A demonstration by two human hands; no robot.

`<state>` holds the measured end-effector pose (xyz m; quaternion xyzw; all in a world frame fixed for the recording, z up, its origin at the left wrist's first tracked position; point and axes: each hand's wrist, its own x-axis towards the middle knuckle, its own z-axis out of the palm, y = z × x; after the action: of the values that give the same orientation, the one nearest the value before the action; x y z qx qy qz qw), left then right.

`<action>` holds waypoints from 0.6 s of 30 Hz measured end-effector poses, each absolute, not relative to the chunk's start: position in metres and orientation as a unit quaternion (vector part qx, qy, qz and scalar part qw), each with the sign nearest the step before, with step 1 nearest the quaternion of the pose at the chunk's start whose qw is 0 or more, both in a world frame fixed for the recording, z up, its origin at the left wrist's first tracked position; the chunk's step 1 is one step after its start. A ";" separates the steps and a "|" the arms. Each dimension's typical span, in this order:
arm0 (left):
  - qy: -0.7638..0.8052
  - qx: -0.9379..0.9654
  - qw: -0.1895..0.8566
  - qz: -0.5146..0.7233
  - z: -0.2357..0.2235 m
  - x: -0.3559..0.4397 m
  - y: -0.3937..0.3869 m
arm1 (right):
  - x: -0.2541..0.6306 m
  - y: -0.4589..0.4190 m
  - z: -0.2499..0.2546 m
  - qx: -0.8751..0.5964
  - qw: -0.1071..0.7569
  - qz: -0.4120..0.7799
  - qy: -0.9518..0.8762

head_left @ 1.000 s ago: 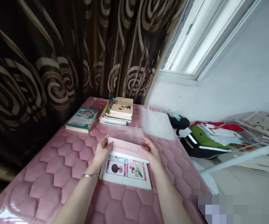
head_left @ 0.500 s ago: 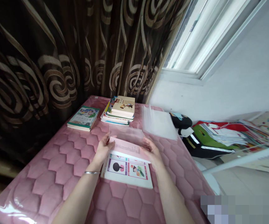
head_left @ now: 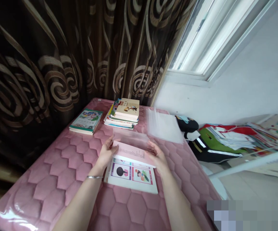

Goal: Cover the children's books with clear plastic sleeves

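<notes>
The left hand (head_left: pixel 105 155) has spread its fingers slightly beside the pink sheet (head_left: pixel 131 151).

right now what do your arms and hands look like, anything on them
Both arms are bare: the left forearm and right forearm show no sleeves, and the left hand and right hand wear no gloves. A thin silver bracelet circles the left wrist; the right wrist shows no band.

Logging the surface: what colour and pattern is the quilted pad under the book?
The quilted pad is pink with stitched hexagons; head view, lower left.
</notes>
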<state>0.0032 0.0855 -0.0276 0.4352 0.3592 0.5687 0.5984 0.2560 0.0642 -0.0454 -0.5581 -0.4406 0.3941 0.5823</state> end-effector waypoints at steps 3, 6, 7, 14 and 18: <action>0.356 0.432 0.596 0.576 -0.032 0.004 0.088 | 0.256 0.065 -0.047 -0.557 0.588 0.390 -0.438; 0.358 0.430 0.594 0.578 -0.032 0.004 0.088 | 0.256 0.065 -0.046 -0.560 0.584 0.387 -0.442; 0.359 0.431 0.594 0.577 -0.032 0.004 0.087 | 0.256 0.065 -0.046 -0.562 0.583 0.385 -0.443; 0.368 0.445 0.569 0.585 -0.026 0.006 0.086 | 0.253 0.064 -0.043 -0.571 0.575 0.363 -0.461; 0.365 0.462 0.552 0.591 -0.023 0.008 0.085 | 0.255 0.059 -0.035 -0.571 0.584 0.343 -0.463</action>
<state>0.0077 0.0852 -0.0234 0.4618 0.3647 0.5911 0.5517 0.2550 0.0595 -0.0348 -0.5712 -0.4632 0.3434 0.5842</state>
